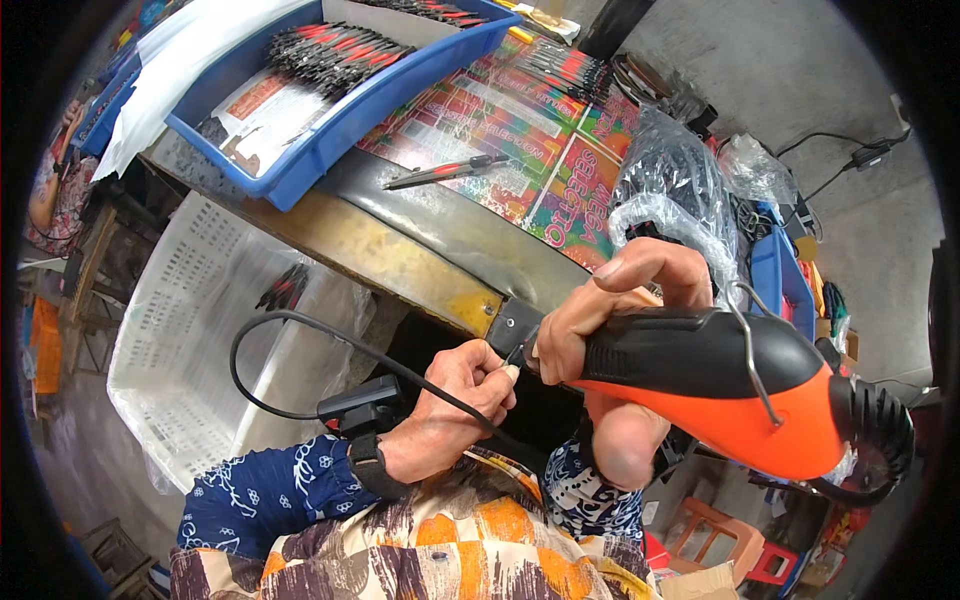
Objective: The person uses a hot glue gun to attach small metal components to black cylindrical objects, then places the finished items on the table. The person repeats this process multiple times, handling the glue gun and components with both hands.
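Observation:
My right hand (610, 310) is wrapped round the front end of a large orange and black corded power tool (740, 390), which lies across to the right with a metal hanging loop on it. Close to the tool's nose, my left hand (465, 385) is closed, thumb and fingertips pinched together. What sits between those fingertips is too small and too covered to make out. Both hands meet beside a small dark block (514, 322) at the table's near corner. On the tabletop beyond lie a few slim black and red pen-like pieces (445, 172).
A blue tray (290, 175) holding many black and red pieces stands on the metal-edged table (400, 265). Below left is a white plastic basket (190, 340). A black cable (330, 320) loops by my left wrist. Clear plastic bags (670, 160) lie at right.

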### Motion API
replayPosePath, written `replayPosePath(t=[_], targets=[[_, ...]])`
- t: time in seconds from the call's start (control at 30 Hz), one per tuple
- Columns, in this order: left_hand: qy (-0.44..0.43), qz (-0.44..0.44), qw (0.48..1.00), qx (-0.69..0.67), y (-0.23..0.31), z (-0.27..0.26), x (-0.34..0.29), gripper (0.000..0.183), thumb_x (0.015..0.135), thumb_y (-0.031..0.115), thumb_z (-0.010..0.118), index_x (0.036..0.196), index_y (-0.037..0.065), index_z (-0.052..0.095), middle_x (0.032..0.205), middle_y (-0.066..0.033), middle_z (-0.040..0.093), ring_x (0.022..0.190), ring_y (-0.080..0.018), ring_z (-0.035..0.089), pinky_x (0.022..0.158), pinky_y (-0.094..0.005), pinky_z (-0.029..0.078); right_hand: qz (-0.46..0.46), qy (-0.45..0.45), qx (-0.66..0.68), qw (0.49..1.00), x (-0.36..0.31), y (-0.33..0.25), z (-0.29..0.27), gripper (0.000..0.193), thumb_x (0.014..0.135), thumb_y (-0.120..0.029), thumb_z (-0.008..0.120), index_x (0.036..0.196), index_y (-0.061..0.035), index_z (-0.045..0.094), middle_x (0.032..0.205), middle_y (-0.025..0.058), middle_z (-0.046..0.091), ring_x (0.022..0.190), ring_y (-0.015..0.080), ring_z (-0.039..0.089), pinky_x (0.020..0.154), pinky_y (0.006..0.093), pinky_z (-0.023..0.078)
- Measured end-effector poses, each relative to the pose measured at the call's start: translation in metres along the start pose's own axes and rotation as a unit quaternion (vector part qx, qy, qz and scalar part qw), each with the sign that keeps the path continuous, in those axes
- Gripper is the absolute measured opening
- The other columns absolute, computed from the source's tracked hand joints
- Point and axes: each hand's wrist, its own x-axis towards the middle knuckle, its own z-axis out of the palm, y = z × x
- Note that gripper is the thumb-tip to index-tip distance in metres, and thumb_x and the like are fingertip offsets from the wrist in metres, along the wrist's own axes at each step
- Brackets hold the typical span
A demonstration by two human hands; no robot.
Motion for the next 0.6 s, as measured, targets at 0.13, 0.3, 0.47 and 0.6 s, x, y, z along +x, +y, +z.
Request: replayPosePath(t=[0.13, 0.3, 0.47, 0.6], targets=[[-0.012, 0.012, 1.0, -0.003, -0.002, -0.002, 0.0, 0.019, 0.092, 0.024, 0.06, 0.091, 0.006, 0.054, 0.074, 0.0016, 0.055, 0.06, -0.0046, 0.047, 0.054, -0.0178, 0.037, 0.057, 0.072, 0.062, 0.994, -0.004, -0.007, 0.01, 0.1, 0.063, -0.06, 0.076, 0.118, 0.01, 0.031, 0.075, 0.0117, 0.056, 0.063, 0.0187, 0.058, 0.058, 0.0265, 0.049], [-0.019, -0.004, 1.0, -0.004, -0.005, -0.005, 0.002, 0.022, 0.092, 0.023, 0.061, 0.099, 0.002, 0.056, 0.083, -0.0013, 0.06, 0.071, -0.0061, 0.053, 0.062, -0.02, 0.044, -0.008, 0.056, 0.169, 0.984, -0.003, 0.012, 0.01, 0.085, 0.058, -0.05, 0.084, 0.104, 0.0083, 0.043, 0.072, 0.012, 0.056, 0.061, 0.0203, 0.058, 0.058, 0.0305, 0.05], [0.023, 0.049, 0.998, 0.011, -0.007, 0.001, 0.003, 0.017, 0.09, 0.015, 0.06, 0.088, 0.0, 0.053, 0.074, -0.0047, 0.059, 0.063, -0.0078, 0.052, 0.055, -0.0227, 0.041, -0.086, -0.061, 0.268, 0.958, 0.003, 0.044, -0.005, 0.07, 0.056, -0.031, 0.092, 0.098, 0.0063, 0.05, 0.075, 0.015, 0.058, 0.066, 0.024, 0.059, 0.062, 0.0381, 0.05], [0.04, 0.068, 0.997, -0.004, -0.008, 0.004, 0.005, 0.016, 0.088, 0.01, 0.059, 0.077, 0.001, 0.052, 0.06, -0.0042, 0.057, 0.049, -0.0067, 0.048, 0.043, -0.0218, 0.037, 0.06, -0.071, 0.095, 0.991, -0.006, 0.018, -0.018, 0.066, 0.058, -0.023, 0.091, 0.099, 0.0059, 0.049, 0.077, 0.0161, 0.059, 0.069, 0.0249, 0.059, 0.064, 0.0388, 0.05]])
